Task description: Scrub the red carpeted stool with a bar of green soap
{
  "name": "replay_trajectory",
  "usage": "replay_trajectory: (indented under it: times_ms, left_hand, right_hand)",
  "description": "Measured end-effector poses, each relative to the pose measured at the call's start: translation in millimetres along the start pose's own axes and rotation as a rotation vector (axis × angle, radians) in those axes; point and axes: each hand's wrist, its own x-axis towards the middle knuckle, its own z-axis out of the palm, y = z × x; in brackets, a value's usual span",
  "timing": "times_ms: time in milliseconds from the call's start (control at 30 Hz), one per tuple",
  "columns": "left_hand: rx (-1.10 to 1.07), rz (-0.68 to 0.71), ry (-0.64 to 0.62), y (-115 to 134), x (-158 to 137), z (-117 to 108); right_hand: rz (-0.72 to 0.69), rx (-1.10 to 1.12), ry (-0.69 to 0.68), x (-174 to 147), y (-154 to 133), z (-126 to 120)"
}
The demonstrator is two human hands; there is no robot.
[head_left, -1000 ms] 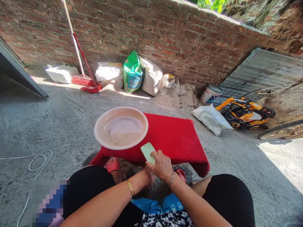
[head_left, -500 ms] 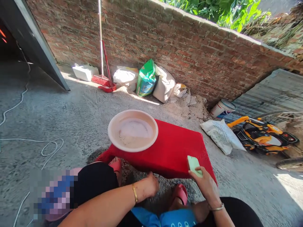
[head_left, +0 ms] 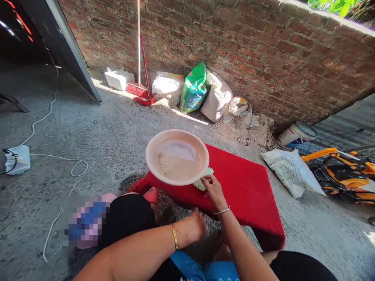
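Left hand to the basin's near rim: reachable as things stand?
Likely yes: the left hand looks empty, and only the red cloth's edge lies between it and the basin. The right hand holds the phone farther right.

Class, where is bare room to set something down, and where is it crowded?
Bare: the red cover, from the right hand to the cover's right edge; the floor between the basin and looped cable. Crowded: the cover's left end, where the basin sits beside the right hand and phone.

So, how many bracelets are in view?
2: a gold bracelet on the wrist of the left hand, a silver bracelet on that of the right hand, which holds the pale green phone.
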Motion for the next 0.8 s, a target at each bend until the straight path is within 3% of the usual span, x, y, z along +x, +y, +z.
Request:
replay_trajectory:
  times_ms: [100,233,333,500,567,633,800]
  left_hand:
    - [0.032,-0.003,0.108,1,-2,6]
    - [0.04,-0.027,0.101,-2,-2,8]
    - [0.055,-0.003,0.148,-5,-5,8]
    - [0.092,0.051,0.253,-5,-14,14]
    - [0.043,0.064,0.238,-2,-14,18]
    - [-0.045,0.043,0.183,0,-12,20]
    - [-0.143,-0.022,0.033,-1,-1,18]
  right_hand:
    - [0.025,-0.013,-0.001,6,1,9]
    - [0.107,-0.028,-0.054,13,4,5]
    - [0.13,-0.012,-0.038,14,22,-24]
    - [0.229,-0.054,0.155,-2,59,-101]
    - [0.24,-0.048,0.188,-12,60,-110]
    - [0.206,0.013,0.145,-21,51,-95]
    - [0.115,0.163,-0.156,-33,11,1]
